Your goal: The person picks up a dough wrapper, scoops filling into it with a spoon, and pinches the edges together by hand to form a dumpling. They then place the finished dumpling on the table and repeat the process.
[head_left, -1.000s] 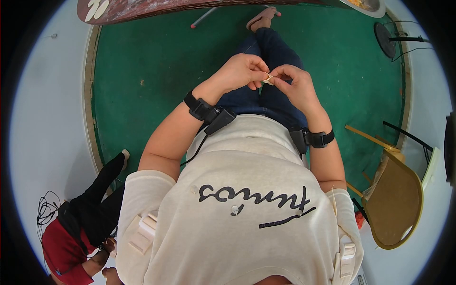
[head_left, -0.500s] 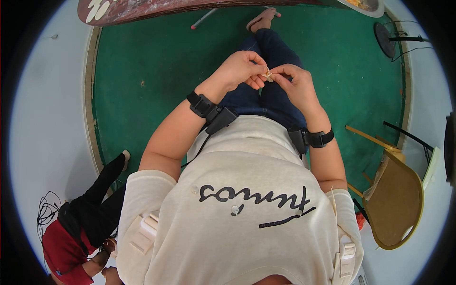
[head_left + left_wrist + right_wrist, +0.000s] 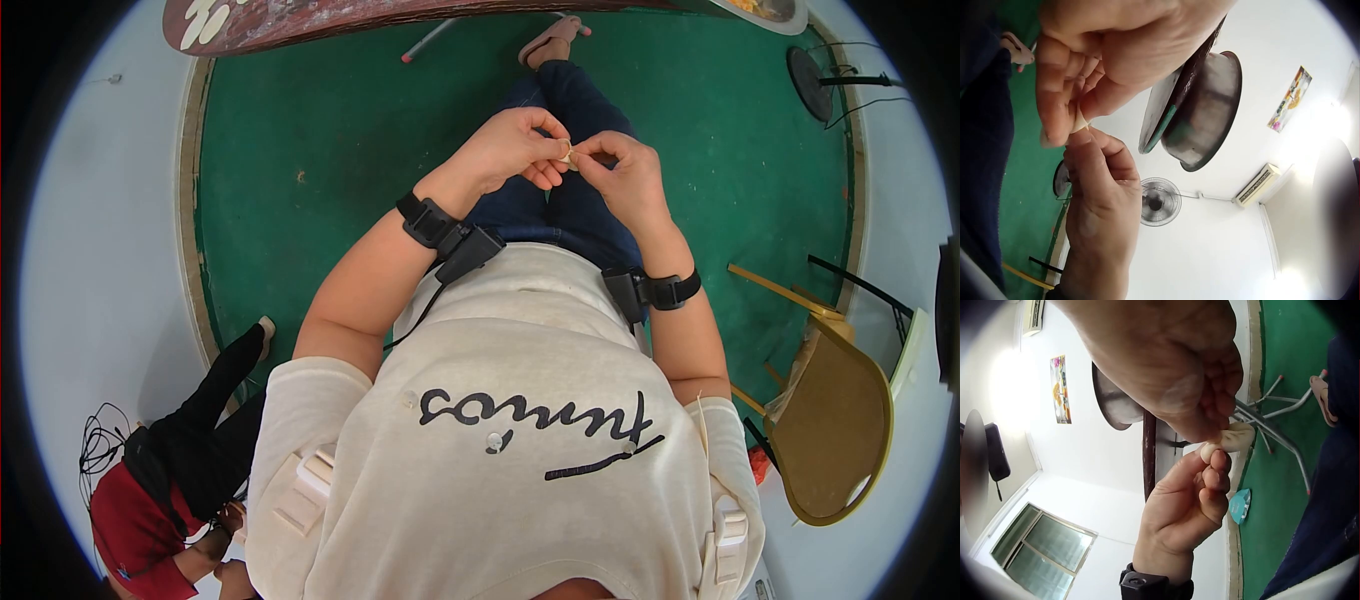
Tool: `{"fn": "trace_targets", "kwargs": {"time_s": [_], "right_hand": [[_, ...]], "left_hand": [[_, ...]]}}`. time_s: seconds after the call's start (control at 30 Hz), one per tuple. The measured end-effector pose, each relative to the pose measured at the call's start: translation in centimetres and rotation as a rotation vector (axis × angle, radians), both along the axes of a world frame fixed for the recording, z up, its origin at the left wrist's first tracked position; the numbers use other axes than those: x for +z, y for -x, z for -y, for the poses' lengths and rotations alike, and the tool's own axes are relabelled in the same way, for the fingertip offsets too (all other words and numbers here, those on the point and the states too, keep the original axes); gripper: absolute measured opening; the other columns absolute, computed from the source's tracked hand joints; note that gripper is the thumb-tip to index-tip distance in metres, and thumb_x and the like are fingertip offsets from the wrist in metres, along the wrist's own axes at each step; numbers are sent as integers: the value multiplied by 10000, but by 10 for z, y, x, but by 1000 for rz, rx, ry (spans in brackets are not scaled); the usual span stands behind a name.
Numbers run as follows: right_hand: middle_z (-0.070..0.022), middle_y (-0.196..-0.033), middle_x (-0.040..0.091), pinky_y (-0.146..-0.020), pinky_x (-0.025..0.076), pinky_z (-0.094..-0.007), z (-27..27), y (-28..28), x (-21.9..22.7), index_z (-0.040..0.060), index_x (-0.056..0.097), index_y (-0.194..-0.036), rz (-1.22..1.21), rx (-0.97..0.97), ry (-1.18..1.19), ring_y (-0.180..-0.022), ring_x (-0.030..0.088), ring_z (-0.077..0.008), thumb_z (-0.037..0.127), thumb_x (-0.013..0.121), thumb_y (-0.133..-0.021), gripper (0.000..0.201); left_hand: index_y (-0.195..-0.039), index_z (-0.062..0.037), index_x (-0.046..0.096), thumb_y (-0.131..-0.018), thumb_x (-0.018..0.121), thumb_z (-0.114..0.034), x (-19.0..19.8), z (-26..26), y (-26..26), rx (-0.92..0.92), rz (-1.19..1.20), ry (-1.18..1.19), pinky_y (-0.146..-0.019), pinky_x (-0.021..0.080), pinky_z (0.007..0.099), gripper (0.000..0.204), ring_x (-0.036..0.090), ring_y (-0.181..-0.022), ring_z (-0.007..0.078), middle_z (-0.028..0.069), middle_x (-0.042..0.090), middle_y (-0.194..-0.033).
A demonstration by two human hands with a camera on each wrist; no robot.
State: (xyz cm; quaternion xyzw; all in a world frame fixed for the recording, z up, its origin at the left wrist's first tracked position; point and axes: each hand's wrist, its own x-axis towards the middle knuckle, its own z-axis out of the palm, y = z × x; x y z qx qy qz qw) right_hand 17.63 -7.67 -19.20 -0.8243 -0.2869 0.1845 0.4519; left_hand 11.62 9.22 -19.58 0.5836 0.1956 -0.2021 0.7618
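A small white dough dumpling (image 3: 570, 158) is held between both hands above the lap. My left hand (image 3: 508, 150) cradles one end, thumb and index finger around it and the other fingers curled below. On the other side, the thumb and index finger of my right hand (image 3: 627, 178) pinch its edge. In the right wrist view the dumpling (image 3: 1239, 438) shows a folded, pinched seam, with the left hand (image 3: 1186, 509) supporting it from below. Fingers hide much of the dumpling (image 3: 1080, 119) in the left wrist view.
Ahead stands a dark red table (image 3: 300, 32) with white dough wrappers (image 3: 207, 20) at its left end. A metal basin (image 3: 790, 20) with yellowish contents is at its right. A folding chair (image 3: 835, 425) stands at right; a seated person in red (image 3: 135, 520) is behind at left.
Both hands stay together over the lap, shifting only slightly. The right fingers have moved a little along the dumpling's edge, and the dumpling has turned slightly between the fingers.
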Motion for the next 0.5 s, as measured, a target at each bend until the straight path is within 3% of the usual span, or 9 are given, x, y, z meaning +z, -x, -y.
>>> {"fn": "trace_targets", "kwargs": {"time_s": [0.1,0.2,0.5], "right_hand": [[-100,-760,633,-607,475,-278,1,-1,-2,10,649,-794,2,-1,-23,-659,609,-189,89,657,-747,92],[-105,-779,634,-614,472,-280,1,0,-2,9,651,-819,-35,8,-13,-667,603,-191,94,657,-757,105],[-79,-741,652,-598,467,-259,1,2,2,6,652,-852,-155,-23,43,-646,596,-133,99,648,-783,116]], "left_hand": [[-926,-12,554,-831,627,-166,0,0,0,-3,2,10,-544,519,227,196,621,-598,136,84,625,-743],[-929,-12,556,-834,627,-173,0,-1,0,-11,-12,12,-546,517,225,200,622,-599,136,80,626,-745],[-919,-14,561,-830,627,-162,-1,-3,3,-1,-17,38,-544,520,225,185,625,-599,137,86,628,-744]]}}
